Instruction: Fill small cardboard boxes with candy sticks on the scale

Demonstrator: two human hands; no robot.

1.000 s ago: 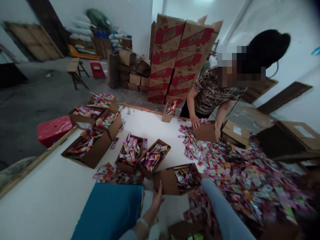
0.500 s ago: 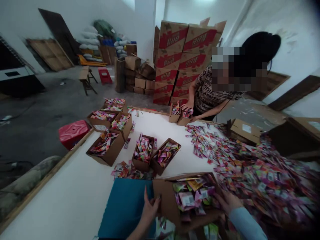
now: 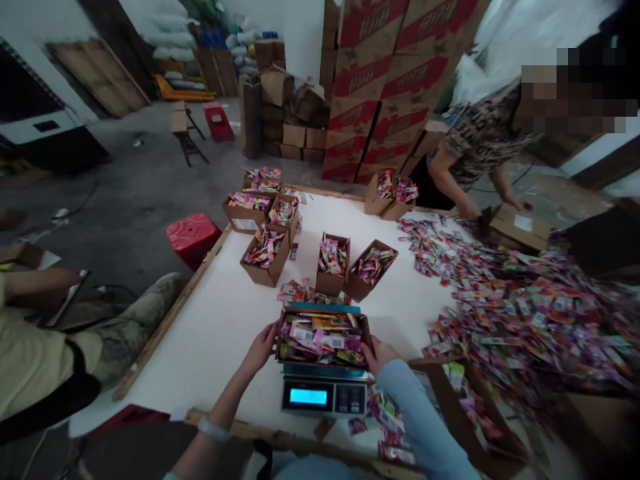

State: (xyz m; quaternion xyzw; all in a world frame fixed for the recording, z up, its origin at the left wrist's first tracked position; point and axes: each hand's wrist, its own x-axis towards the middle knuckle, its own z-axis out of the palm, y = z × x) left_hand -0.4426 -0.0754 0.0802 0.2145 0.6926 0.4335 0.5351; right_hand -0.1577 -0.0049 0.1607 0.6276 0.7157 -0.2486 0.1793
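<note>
A cardboard box full of small colourful packets [image 3: 323,341] rests on a teal-topped digital scale [image 3: 324,396], whose display is lit blue. My left hand [image 3: 262,346] grips the left end of this box, and my right hand [image 3: 379,353] grips its right end. Loose packets [image 3: 385,410] lie beside the scale, under my right forearm. Just behind the scale are more loose packets [image 3: 300,292] and two filled boxes, one upright [image 3: 331,283] and one turned at an angle [image 3: 357,288].
Several filled boxes [image 3: 263,273] stand at the table's left. A large packet heap [image 3: 520,327] covers the right side, with a part-filled box [image 3: 450,400] near me. One person [image 3: 487,143] reaches to a folded carton [image 3: 520,227]; another [image 3: 45,360] sits at left.
The filled box has moved left onto the scale and now sits level, with both hands at its ends. The person across has shifted right, from the filled boxes to the folded carton. My view has tilted down.
</note>
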